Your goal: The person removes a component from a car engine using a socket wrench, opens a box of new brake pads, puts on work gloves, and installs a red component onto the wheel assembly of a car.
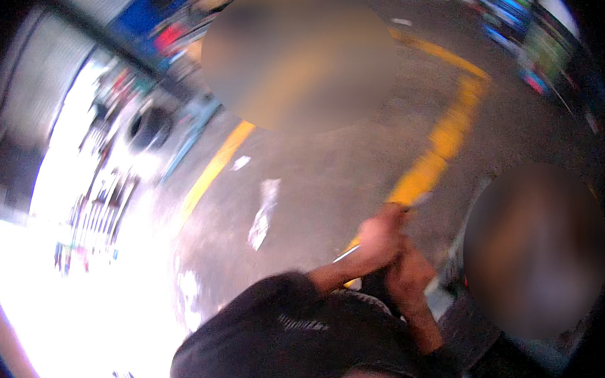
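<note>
The left hand (381, 234) is closed around a thin silvery rod (347, 253); the right hand (409, 273) bunches just below, its hold too blurred to tell. Beyond, a clear plastic wrapper (264, 214), contents indiscernible, lies on the floor (324, 169).

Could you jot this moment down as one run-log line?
left grip: closed around thin metallic tool | right grip: beside left grip, hold unclear | floor: yellow line, crumpled shiny scrap

Daylight glare whites out the lower left; blur softens the dim floor (331, 170).
</note>
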Demonstrator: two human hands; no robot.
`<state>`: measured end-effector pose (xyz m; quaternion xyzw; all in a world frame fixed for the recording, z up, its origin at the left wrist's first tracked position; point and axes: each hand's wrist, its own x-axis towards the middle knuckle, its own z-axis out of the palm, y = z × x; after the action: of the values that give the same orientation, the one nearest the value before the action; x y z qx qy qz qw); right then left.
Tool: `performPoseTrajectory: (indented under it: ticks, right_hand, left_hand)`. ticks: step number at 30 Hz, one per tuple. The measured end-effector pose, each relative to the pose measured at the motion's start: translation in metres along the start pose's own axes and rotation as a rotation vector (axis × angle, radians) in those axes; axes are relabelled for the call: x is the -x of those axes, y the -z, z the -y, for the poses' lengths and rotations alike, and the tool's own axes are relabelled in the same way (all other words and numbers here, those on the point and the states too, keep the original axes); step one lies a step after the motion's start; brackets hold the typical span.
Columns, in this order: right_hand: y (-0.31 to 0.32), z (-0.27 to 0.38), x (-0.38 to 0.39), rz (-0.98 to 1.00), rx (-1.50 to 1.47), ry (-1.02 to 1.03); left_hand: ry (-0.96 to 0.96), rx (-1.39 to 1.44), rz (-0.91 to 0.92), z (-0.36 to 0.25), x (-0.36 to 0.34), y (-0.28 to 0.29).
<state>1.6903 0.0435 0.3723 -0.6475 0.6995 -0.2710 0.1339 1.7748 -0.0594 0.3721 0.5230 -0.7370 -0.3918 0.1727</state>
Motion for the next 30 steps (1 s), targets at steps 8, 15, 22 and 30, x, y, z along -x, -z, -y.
performPoseTrajectory:
  ticks: [8,15,22,30]
  right_hand:
    - [0.087,-0.147,-0.266,-0.215,-0.278,0.183]
    - [0.158,-0.415,-0.452,-0.142,-0.358,-0.253]
    - [0.294,-0.67,-0.499,-0.607,-1.493,-0.554]
    - [0.443,-0.986,-0.498,-1.021,-0.987,-1.131]
  left_hand:
    - [-0.123,-0.036,-0.336,-0.137,-0.259,-0.026]
    - [-0.116,0.238,-0.157,-0.224,-0.554,-0.183]
    - [0.048,0.537,0.57,-0.497,-0.741,-0.351]
    - [-0.936,-0.232,0.915,-0.685,-0.924,-0.623]
